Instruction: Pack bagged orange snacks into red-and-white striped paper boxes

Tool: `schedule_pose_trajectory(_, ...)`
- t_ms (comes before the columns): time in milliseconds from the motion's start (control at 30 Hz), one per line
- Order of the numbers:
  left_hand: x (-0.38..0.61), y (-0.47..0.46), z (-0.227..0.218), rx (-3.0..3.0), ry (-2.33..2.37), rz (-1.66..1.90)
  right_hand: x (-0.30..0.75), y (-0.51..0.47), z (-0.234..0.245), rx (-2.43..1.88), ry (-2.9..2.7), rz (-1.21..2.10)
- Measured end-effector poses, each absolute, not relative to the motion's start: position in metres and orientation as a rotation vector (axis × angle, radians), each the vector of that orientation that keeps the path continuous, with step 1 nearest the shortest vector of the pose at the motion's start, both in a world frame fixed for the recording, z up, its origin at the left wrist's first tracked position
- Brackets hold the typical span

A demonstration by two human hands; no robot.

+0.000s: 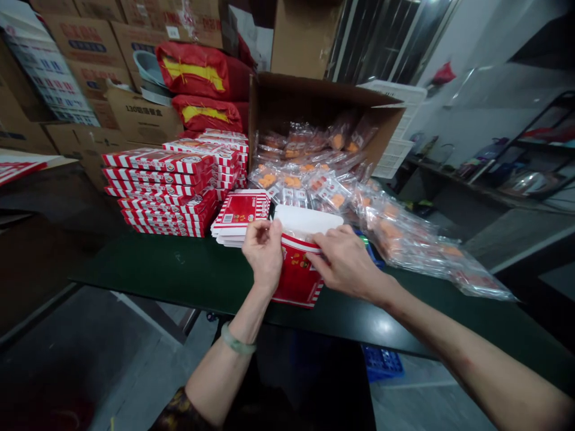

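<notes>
A red cardboard box (296,272) with striped edges stands at the front of the table, its white flap (308,218) raised and a bit of clear plastic showing in its mouth. My left hand (265,254) pinches the box's left upper edge between thumb and fingers. On the right side of the same rim, my right hand (344,257) grips the edge with bent fingers. Just left of the box lies a pile of flat red-and-white cartons (242,212). Behind it, clear plastic packets with orange contents (291,181) spill from a big brown carton (323,90).
Stacks of filled striped boxes (162,179) stand on the left of the dark green table (188,269). More clear packets (404,233) spread along its right side. Red sacks (202,72) and brown cartons (85,42) are piled behind. A blue crate (381,362) sits below the table.
</notes>
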State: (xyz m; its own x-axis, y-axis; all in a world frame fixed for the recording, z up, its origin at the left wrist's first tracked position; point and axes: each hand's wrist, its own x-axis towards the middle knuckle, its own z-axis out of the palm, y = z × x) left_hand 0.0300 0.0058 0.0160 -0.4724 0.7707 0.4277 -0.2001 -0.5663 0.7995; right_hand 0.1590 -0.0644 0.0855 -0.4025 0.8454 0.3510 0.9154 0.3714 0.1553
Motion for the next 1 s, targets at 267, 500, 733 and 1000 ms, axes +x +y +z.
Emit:
schedule_pose_trajectory(267,0.021,0.002,0.008,1.373,0.882,2.062,0.177,-0.071,0.043,-0.942,-1.710,-0.401)
schedule_pose_trajectory(500,0.015,0.003,0.006,1.332,0.815,2.030,0.146,-0.061,-0.030,-1.110,-1.266,-0.089)
schedule_pose_trajectory(733,0.010,0.002,0.023,1.042,0.674,1.763,0.146,-0.050,-0.003,-1.050,-1.368,-0.266)
schedule_pose_trajectory(1000,0.009,0.005,0.031,1.143,0.557,1.764,0.149,-0.041,0.000,-0.930,-1.160,0.399)
